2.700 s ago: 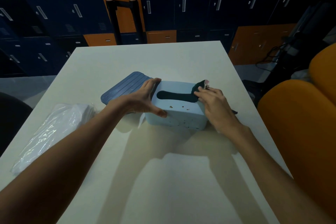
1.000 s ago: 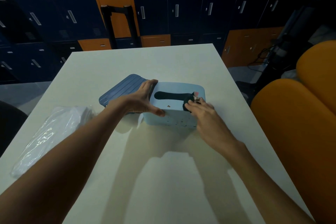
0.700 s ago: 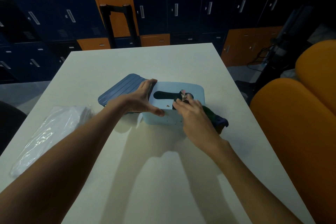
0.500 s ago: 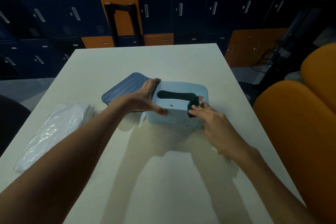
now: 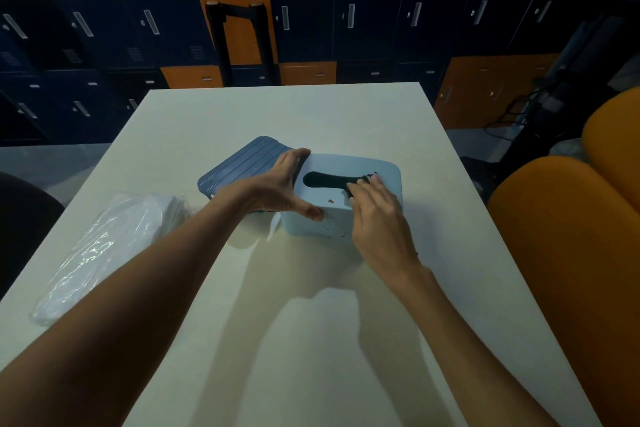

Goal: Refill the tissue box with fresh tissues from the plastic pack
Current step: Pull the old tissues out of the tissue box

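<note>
Finding: the right hand [image 5: 377, 218], with a dark cloth [image 5: 358, 182] bunched under its fingertips, has travelled across the top of the tissue box [image 5: 346, 163]. A moment ago it was at the near right corner; it now sits at the right end of the slot. Fewer brown specks show on the top than before, and one speck [image 5: 330, 200] remains near the front edge. Judgement: this is wiping-down, so refilling has not begun.

Hands: they are apart. The left hand [image 5: 277, 184] clamps the box's left end, thumb on the front face and fingers over the far edge. The right hand grips the cloth.

Location: the box stands mid-table [image 5: 311, 340]. The plastic pack [image 5: 114, 243] lies well apart at the left edge, untouched.

Materials: the box is pale blue, smooth hard plastic with rounded corners and a long dark slot. The ribbed panel [image 5: 242, 163] just behind it is darker blue and flat, probably its base. The pack is clear crinkled film, glossy, over a white folded stack
</note>
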The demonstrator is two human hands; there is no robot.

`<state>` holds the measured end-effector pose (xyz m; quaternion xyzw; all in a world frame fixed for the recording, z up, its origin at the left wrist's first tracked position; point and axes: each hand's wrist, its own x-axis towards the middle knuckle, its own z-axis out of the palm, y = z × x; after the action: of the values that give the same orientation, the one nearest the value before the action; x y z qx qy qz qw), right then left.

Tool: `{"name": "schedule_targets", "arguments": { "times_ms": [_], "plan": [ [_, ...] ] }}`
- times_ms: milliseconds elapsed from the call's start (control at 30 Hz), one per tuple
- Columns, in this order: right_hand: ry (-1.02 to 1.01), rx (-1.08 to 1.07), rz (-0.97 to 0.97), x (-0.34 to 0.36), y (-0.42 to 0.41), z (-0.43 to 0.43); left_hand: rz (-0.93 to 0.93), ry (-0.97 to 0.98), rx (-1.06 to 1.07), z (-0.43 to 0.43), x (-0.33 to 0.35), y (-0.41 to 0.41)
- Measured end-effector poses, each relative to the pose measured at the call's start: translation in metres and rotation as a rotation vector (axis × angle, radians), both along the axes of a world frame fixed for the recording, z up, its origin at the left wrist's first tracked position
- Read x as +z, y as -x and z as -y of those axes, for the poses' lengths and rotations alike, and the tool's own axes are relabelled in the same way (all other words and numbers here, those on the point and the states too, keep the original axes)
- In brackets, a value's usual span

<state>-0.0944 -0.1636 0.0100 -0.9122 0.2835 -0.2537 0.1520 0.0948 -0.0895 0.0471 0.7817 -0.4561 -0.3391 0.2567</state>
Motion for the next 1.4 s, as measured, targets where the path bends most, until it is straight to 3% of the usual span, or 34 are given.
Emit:
{"name": "schedule_targets", "arguments": {
  "times_ms": [133,333,533,800,1067,1333,1400],
  "plan": [
    [0.069,0.111,0.021,-0.002,0.010,-0.002,0.005,-0.006,-0.003,0.000,0.000,0.000],
    [-0.117,-0.037,0.007,0.014,-0.026,-0.004,0.004,0.008,0.023,0.001,-0.002,0.004],
    [-0.020,0.158,0.001,0.008,-0.019,-0.027,-0.024,0.024,0.021,0.001,-0.002,0.006],
    [-0.121,-0.170,0.016,0.010,-0.010,-0.004,0.011,0.011,0.015,0.001,-0.003,0.005],
    [-0.038,0.085,0.090,-0.001,-0.010,-0.030,0.001,0.018,0.006,0.001,-0.005,0.003],
    [-0.145,-0.235,0.107,-0.002,0.005,-0.009,0.009,0.031,0.007,0.000,-0.004,0.003],
    [-0.169,-0.205,0.149,0.000,-0.012,-0.029,0.006,0.029,0.012,-0.001,-0.005,0.004]
  ]
}}
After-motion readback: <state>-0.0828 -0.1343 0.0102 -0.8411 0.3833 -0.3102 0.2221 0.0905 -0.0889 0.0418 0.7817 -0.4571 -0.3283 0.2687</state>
